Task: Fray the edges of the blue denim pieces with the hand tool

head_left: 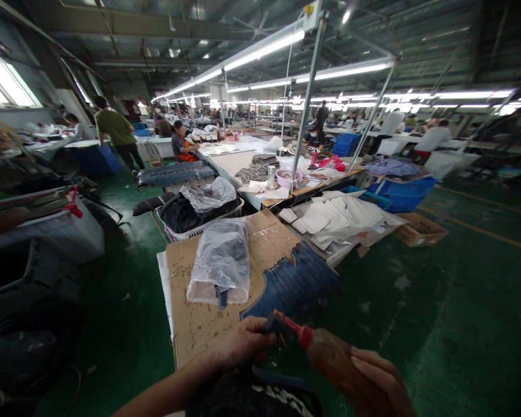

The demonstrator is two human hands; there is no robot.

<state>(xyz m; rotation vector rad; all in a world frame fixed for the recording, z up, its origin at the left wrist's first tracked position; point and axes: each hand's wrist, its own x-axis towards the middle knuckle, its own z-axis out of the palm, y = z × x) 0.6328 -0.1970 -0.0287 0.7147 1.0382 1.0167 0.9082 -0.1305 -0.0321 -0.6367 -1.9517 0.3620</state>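
My left hand point(245, 344) pinches a small dark blue strip point(271, 323) near the front edge of the cardboard. Wrapped in my right hand point(380, 376) is an amber squeeze bottle point(330, 353) with a red cap and a thin red nozzle. The nozzle tip points left and is close to the strip; I cannot tell whether they touch. Just beyond my hands, a fanned row of dark blue cut pieces point(301, 278) overlaps the right side of the cardboard sheet point(200, 333). A clear plastic bag point(221, 260) lies on that sheet, with a dark blue piece poking from its opening.
A basket point(200, 234) of dark material and plastic stands behind the cardboard. White sheets point(341, 217) are heaped at right, near a blue bin point(402, 194) and a cardboard box point(421, 229). A metal post point(307, 104) rises from the long worktable point(230, 162). Several people work farther off.
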